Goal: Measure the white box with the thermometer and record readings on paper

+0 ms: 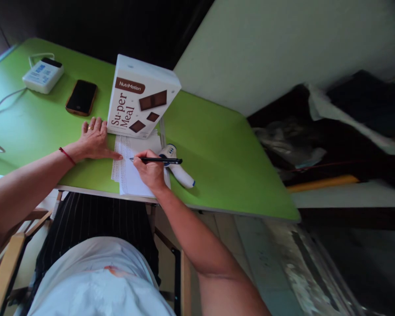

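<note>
My right hand (150, 171) is closed round a black pen (161, 161), its tip down at the paper. Under it lie sheets of white paper (134, 186), with rows of small writing on the left part. My left hand (97, 140) rests flat and open on the table, thumb reaching onto the paper's left side and fingers beside a white box (143, 103). The box stands upright on the far end of the sheets and reads "NutriMotion Su-per Meal". Just right of my right hand is a white and blue handheld device, resembling an infrared thermometer (181, 174), partly hidden behind the hand and pen.
The green table (217, 149) carries a phone (81, 97) in a brown case and a white boxy device (43, 75) with a cable at the back left. A wall (283, 39) rises behind. To the right is a shelf (332, 199) with dark cloth and plastic bags.
</note>
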Tool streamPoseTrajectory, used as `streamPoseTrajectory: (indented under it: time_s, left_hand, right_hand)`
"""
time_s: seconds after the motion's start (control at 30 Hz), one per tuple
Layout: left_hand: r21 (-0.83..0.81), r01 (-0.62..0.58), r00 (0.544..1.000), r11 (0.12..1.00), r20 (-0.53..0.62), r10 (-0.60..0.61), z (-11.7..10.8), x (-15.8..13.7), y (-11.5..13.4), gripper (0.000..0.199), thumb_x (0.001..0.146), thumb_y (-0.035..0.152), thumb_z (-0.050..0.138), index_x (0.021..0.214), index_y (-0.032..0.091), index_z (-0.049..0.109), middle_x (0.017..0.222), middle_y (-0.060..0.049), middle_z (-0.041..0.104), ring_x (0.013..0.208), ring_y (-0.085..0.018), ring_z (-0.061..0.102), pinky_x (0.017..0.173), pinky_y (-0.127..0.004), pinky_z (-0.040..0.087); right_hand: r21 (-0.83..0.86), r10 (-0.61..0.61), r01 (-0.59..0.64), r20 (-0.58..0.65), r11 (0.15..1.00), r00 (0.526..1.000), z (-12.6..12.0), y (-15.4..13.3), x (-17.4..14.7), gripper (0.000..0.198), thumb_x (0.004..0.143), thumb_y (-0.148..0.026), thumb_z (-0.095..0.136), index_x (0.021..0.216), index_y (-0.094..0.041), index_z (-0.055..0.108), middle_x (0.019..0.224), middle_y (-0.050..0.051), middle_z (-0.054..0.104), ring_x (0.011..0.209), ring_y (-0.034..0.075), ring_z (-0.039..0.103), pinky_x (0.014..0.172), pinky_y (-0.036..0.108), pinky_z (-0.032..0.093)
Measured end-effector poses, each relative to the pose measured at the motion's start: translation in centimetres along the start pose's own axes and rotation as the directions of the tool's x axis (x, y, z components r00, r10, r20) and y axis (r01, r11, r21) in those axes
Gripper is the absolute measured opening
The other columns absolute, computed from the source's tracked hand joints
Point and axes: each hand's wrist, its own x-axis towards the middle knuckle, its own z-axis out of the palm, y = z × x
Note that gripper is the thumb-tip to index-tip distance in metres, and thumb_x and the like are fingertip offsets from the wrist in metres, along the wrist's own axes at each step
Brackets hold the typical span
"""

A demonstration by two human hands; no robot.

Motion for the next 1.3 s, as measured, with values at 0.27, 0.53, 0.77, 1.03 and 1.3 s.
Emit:
streamPoseTrajectory:
  time_s: [0.27,0.53,0.77,1.03,1.3]
  left_hand:
    - [0.005,0.009,1.000,1.000,0.004,-0.010,-0.07,0.00,0.01,0.156,0.070,0.091,0.074,0.175,-0.004,0.010,0.182,-0.033,0.008,0.172,-0.048,0.002,0.138,-0.057,0.003]
    - [-0.031,-0.002,1.000,1.000,-0.011,0.002,0.30,0.24,-0.25,0.152,0.071,0.085,0.077,0.175,-0.002,0.009,0.183,-0.032,0.006,0.171,-0.050,0.000,0.138,-0.058,0.000]
    - [-0.042,-0.003,1.000,0.999,-0.007,0.003,0.25,0.25,-0.27,0.154,0.069,0.085,0.078,0.174,-0.004,0.010,0.182,-0.033,0.005,0.171,-0.050,0.000,0.138,-0.058,0.000]
    - [-0.056,-0.006,1.000,0.998,-0.014,0.005,0.26,0.27,-0.18,0.154,0.068,0.085,0.078,0.174,-0.005,0.010,0.182,-0.033,0.006,0.171,-0.050,-0.001,0.138,-0.060,0.000]
    - [-0.071,-0.039,0.998,0.997,-0.043,0.036,0.76,0.66,-0.71,0.157,0.065,0.089,0.077,0.175,-0.001,0.010,0.182,-0.032,0.007,0.170,-0.052,0.001,0.136,-0.063,0.001]
  right_hand:
    - [-0.008,0.025,-0.026,-0.052,1.000,0.998,-0.09,0.13,0.08,0.015,0.082,-0.035,0.068,0.073,-0.025,0.060,0.062,-0.003,0.062,0.058,0.015,0.058,0.058,0.029,0.051]
    - [-0.075,0.026,-0.028,-0.023,0.997,0.999,-0.21,0.04,0.15,0.012,0.081,-0.032,0.067,0.074,-0.025,0.060,0.063,-0.004,0.062,0.061,0.014,0.059,0.063,0.028,0.052]
    - [-0.055,0.022,-0.025,-0.052,0.998,0.998,-0.16,0.28,0.13,0.016,0.082,-0.032,0.069,0.072,-0.025,0.059,0.062,-0.005,0.061,0.059,0.014,0.058,0.061,0.028,0.051]
    - [0.013,0.031,-0.030,-0.025,0.999,0.999,-0.18,0.15,0.10,0.016,0.082,-0.037,0.069,0.075,-0.024,0.063,0.063,-0.004,0.063,0.059,0.014,0.058,0.059,0.028,0.051]
    - [-0.018,0.014,-0.014,-0.044,1.000,0.999,-0.17,0.08,0.05,0.015,0.081,-0.037,0.068,0.074,-0.025,0.063,0.063,-0.003,0.065,0.060,0.015,0.059,0.060,0.029,0.052]
